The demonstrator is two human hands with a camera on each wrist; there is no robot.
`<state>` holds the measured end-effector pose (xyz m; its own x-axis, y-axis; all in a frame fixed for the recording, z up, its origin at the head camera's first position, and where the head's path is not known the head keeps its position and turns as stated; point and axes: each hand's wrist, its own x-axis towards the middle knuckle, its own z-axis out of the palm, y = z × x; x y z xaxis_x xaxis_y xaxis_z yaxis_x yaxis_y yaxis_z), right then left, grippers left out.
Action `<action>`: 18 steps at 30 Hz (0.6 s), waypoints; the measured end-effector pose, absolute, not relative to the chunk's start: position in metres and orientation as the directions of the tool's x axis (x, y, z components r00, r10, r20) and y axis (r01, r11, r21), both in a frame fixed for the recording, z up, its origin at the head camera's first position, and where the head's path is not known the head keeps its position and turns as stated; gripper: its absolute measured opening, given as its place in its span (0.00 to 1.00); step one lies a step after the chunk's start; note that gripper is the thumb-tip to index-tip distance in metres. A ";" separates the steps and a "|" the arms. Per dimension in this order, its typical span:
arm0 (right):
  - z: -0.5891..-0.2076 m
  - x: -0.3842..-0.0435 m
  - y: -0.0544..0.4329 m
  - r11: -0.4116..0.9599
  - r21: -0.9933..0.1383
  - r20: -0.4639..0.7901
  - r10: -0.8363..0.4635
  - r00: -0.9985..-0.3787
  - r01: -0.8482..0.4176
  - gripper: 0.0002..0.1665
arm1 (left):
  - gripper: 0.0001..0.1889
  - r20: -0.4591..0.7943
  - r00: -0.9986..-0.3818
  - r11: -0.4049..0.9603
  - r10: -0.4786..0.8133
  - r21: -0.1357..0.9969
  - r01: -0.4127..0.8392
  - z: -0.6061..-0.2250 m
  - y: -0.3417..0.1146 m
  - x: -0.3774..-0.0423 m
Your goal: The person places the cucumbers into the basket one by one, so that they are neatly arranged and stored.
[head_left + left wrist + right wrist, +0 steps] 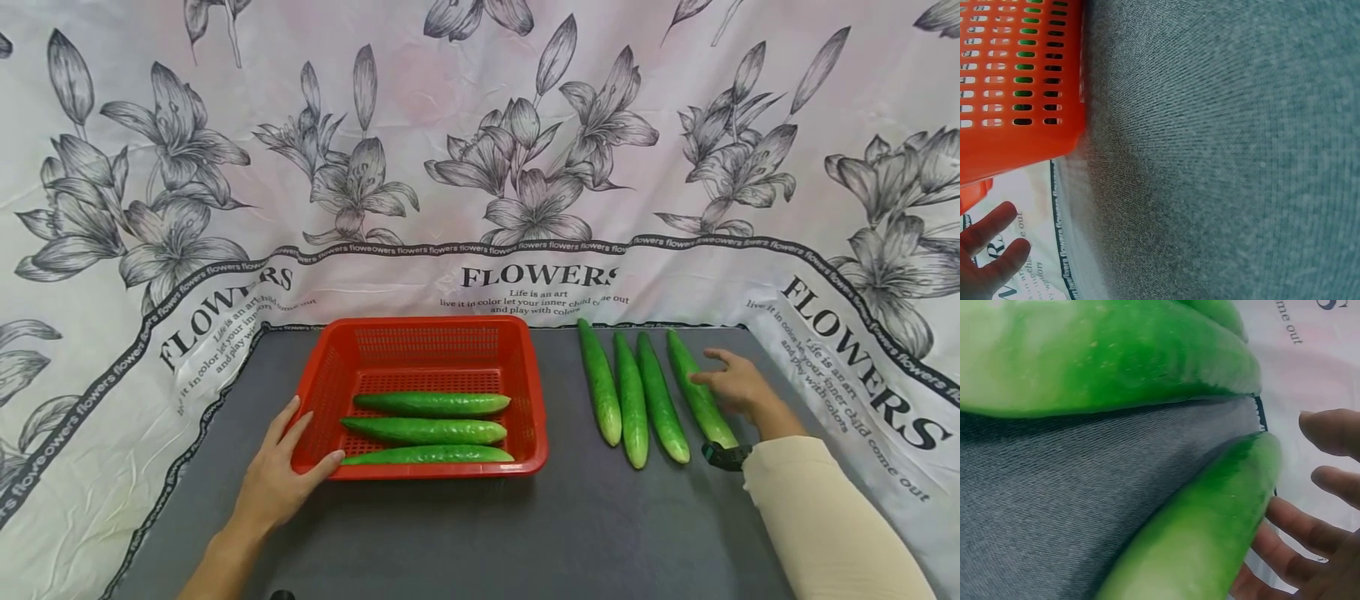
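Note:
A red plastic basket [534,400] stands left of the middle with three cucumbers [427,431] lying crosswise in it. My left hand [279,477] is at its front left corner, fingers spread along the left side and thumb at the front rim. In the left wrist view two fingers [999,240] stick out past the basket's slotted wall [1022,144]. To the right, my right hand [735,382] is beside the rightmost cucumber [693,387], with the fingers apart and not wrapped round it. In the right wrist view some fingertips [1285,515] are right at this cucumber's far side.
Three more cucumbers [632,400] lie side by side between the basket and the rightmost one. The grey tabletop [480,542] is bordered at the back and sides by a white flower-printed cloth [405,287]. A dark band [726,456] sits on the right wrist.

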<state>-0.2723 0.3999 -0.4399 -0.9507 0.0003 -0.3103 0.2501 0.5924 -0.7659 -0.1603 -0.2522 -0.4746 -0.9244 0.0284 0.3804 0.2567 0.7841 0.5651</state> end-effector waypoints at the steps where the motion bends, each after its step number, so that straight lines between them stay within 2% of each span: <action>1: -0.441 -0.272 0.400 0.605 -0.756 -0.311 0.002 -0.950 0.249 0.48 | 0.38 0.380 -0.925 0.784 0.028 0.565 0.256 -0.475 -0.252 -0.160; 18: -0.458 -0.274 0.397 0.701 -0.667 -0.290 0.065 -0.955 0.251 0.50 | 0.38 0.374 -0.927 0.784 0.024 0.568 0.250 -0.475 -0.253 -0.160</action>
<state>-0.2742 0.3973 -0.4580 -0.9548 0.0651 -0.2902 0.2506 0.7015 -0.6672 -0.1598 -0.2526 -0.4747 -0.9272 0.0243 0.3738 0.2498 0.7839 0.5685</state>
